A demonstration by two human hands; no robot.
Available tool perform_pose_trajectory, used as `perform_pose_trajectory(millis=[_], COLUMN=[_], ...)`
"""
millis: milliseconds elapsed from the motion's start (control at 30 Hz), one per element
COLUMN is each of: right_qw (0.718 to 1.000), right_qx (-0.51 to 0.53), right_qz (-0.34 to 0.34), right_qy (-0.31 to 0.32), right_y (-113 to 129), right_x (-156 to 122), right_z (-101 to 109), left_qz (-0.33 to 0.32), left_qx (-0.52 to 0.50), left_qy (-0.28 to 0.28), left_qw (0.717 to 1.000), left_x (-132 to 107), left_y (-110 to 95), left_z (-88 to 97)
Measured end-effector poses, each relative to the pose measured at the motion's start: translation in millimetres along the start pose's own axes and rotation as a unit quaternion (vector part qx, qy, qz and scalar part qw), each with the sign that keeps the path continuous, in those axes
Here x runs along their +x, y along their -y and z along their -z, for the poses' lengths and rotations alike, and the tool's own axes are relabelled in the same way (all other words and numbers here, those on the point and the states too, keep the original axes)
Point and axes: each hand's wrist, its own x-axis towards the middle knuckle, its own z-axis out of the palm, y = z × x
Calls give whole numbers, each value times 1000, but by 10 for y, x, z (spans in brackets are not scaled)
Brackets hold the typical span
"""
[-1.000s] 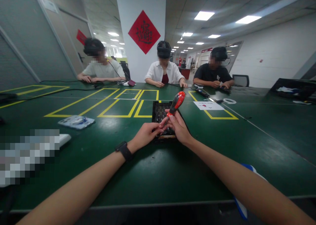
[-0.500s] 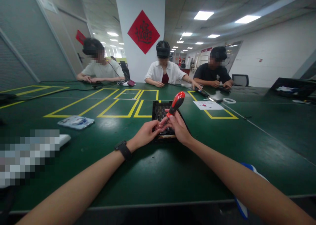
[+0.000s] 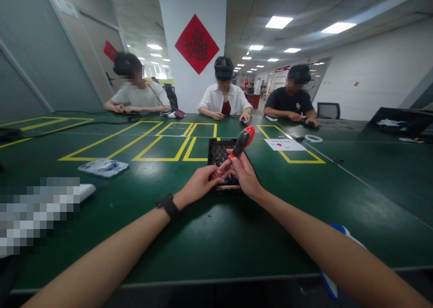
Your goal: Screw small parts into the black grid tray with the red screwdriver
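A screwdriver (image 3: 244, 141) with a red and black handle leans up and to the right, its shaft angled down to the left. My right hand (image 3: 248, 175) is closed round it where handle meets shaft. At the shaft's lower end, the fingers of my left hand (image 3: 199, 184) are pinched together; whatever they grip is hidden. Below both hands lies a black tray (image 3: 213, 150) with a ribbed or cell-like inside. A pale brown strip (image 3: 228, 188) shows along its near side. My hands cover much of the tray's middle.
On the green table (image 3: 162, 240), a patterned phone-like slab (image 3: 103, 167) lies left, beside a blurred-out white object (image 3: 84, 191). A printed paper sheet (image 3: 285, 144) and a white ring (image 3: 313, 138) are at right. Yellow tape outlines mark the table. Three people sit opposite.
My hands and the screwdriver hold almost the same pose. Across the table, the middle person's outstretched hand has drawn back from the right toward their body, with a small dark object at it.
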Motion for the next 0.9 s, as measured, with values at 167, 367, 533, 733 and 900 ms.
perform_pose_trajectory(millis=[167, 367, 533, 733, 900], right_qw=[1000, 1000, 1000, 967, 917], right_qx=[10, -4, -23, -166, -207], right_qz=[4, 7, 12, 54, 96], right_qy=[8, -2, -15, -184, -327], right_y=[-12, -26, -2, -21, 4], right_x=[-12, -5, -24, -5, 125], right_z=[9, 10, -13, 48, 276], left_qz=[-31, -11, -16, -35, 89], left_qx=[-23, -19, -19, -34, 14], left_qy=[22, 10, 0, -28, -170], left_qw=[999, 1000, 1000, 998, 981], left_x=[-6, 0, 2, -12, 37], left_y=[-11, -41, -6, -40, 239], left_z=[24, 9, 3, 3, -74])
